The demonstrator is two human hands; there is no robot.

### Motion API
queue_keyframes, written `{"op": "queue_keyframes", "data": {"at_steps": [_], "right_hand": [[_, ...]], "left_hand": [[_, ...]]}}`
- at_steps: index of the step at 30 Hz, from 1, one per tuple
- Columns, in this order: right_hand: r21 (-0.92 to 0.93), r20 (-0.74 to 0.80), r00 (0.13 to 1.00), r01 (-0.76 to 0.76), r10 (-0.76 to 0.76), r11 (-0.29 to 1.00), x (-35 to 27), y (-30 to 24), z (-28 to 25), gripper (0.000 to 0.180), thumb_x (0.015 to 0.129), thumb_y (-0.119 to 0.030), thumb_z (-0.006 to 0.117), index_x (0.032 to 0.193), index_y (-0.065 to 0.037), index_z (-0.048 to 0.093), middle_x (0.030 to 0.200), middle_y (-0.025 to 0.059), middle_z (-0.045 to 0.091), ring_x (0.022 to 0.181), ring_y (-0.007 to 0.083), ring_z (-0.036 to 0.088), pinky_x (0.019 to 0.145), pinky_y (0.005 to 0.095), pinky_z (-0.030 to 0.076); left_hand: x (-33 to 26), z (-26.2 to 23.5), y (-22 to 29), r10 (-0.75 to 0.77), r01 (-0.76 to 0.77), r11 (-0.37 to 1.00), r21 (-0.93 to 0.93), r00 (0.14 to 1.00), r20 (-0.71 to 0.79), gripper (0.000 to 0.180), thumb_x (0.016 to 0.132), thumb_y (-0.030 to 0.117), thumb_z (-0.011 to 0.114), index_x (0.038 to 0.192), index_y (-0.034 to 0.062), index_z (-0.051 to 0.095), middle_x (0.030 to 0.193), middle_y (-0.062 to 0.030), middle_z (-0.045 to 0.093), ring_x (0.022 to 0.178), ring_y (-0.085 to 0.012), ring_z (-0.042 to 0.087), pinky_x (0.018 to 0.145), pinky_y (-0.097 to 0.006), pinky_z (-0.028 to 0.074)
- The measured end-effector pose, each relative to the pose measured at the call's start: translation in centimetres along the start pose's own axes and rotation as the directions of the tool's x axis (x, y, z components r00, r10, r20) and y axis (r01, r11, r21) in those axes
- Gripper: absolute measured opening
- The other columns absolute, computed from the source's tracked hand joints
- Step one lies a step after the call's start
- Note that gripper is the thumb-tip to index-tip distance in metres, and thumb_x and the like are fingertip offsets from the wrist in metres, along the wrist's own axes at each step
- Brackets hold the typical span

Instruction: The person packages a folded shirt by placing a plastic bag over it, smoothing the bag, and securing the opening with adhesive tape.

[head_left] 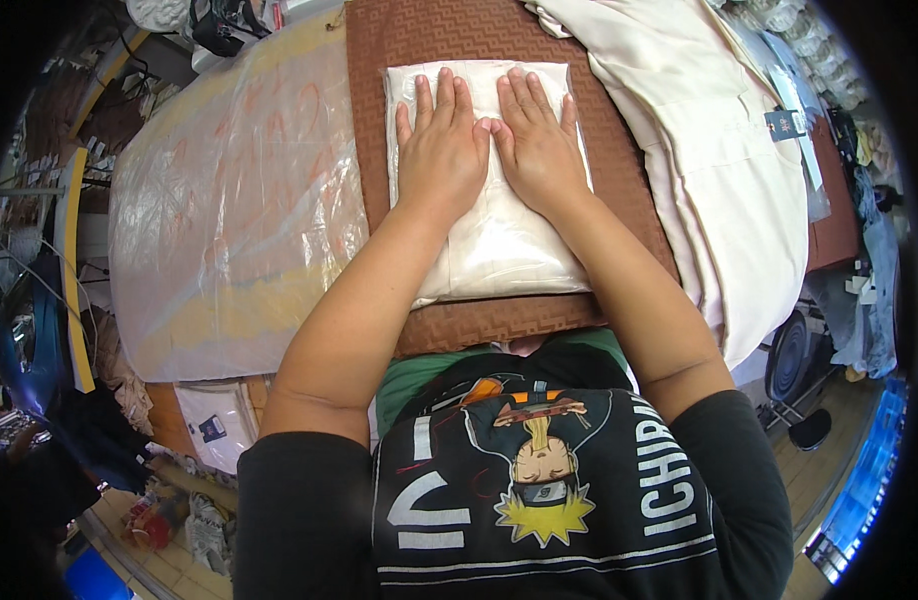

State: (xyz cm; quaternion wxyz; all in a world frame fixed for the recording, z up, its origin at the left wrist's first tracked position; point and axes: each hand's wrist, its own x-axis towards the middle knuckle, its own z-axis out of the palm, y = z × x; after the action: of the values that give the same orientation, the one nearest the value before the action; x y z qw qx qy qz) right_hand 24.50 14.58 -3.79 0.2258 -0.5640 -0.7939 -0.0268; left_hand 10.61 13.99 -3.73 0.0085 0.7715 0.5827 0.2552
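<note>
A folded cream garment in a clear plastic bag (504, 245) lies flat on a brown patterned cloth (634, 205) that covers the table. My left hand (439, 145) rests palm down on the upper left part of the bag, fingers stretched out and pointing away from me. Beside it, my right hand (539, 140) presses flat on the upper right part, its fingers likewise extended. The two thumbs meet or nearly meet near the middle. Neither hand grips anything. The plastic shines and wrinkles slightly toward the near edge.
Clear plastic sheeting (239, 220) covers the table's left side. Unfolded cream garments (694, 190) with a dark tag (784, 125) lie at the right. Another bagged garment (216, 425) is low at the left. A stool (791, 355) and blue crates (859, 490) stand to the right.
</note>
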Motion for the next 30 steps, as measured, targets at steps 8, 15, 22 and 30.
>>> {"op": "queue_keyframes", "data": {"at_steps": [8, 15, 22, 30], "right_hand": [[-0.030, -0.015, 1.000, 0.009, -0.010, 0.999, 0.08, -0.01, 0.10, 0.051, 0.097, -0.032, 0.034, 0.139, -0.003, 0.036, 0.148, 0.0117, 0.031, 0.139, 0.0251, 0.022, 0.112, 0.0519, 0.011], [-0.061, -0.016, 1.000, 0.014, -0.015, 0.998, 0.11, -0.16, -0.12, 0.050, 0.097, -0.031, 0.035, 0.138, -0.003, 0.037, 0.147, 0.0111, 0.032, 0.139, 0.0248, 0.023, 0.111, 0.0532, 0.011], [-0.068, -0.060, 0.998, 0.019, -0.023, 0.997, -0.06, -0.41, -0.14, 0.050, 0.096, -0.031, 0.036, 0.138, -0.003, 0.037, 0.147, 0.0112, 0.033, 0.139, 0.0255, 0.023, 0.111, 0.0548, 0.011], [-0.048, -0.071, 0.997, 0.023, -0.027, 0.999, -0.28, -0.18, 0.04, 0.049, 0.096, -0.030, 0.037, 0.137, -0.003, 0.038, 0.146, 0.0119, 0.034, 0.138, 0.0262, 0.025, 0.110, 0.0554, 0.013]], "left_hand": [[0.07, -0.04, 0.08, 0.009, -0.007, 0.999, 0.041, 1.000, -0.029, 0.052, 0.098, 0.031, 0.034, 0.139, -0.0013, 0.035, 0.148, -0.0165, 0.029, 0.138, -0.0356, 0.022, 0.110, -0.051, 0.015], [0.06, -0.12, 0.33, 0.040, -0.033, 0.992, 0.121, 0.997, -0.062, 0.051, 0.096, 0.029, 0.037, 0.137, -0.0016, 0.037, 0.147, -0.0160, 0.031, 0.138, -0.0350, 0.023, 0.109, -0.053, 0.016], [-0.17, -0.17, 0.43, 0.051, -0.038, 0.990, 0.134, 0.994, -0.096, 0.053, 0.096, 0.029, 0.038, 0.138, -0.0021, 0.035, 0.148, -0.0155, 0.028, 0.138, -0.0342, 0.022, 0.109, -0.054, 0.016], [-0.21, -0.17, 0.53, 0.039, -0.030, 0.990, 0.139, 0.998, -0.059, 0.054, 0.095, 0.029, 0.039, 0.138, -0.0027, 0.035, 0.149, -0.0156, 0.027, 0.139, -0.0337, 0.021, 0.111, -0.053, 0.014]]}}
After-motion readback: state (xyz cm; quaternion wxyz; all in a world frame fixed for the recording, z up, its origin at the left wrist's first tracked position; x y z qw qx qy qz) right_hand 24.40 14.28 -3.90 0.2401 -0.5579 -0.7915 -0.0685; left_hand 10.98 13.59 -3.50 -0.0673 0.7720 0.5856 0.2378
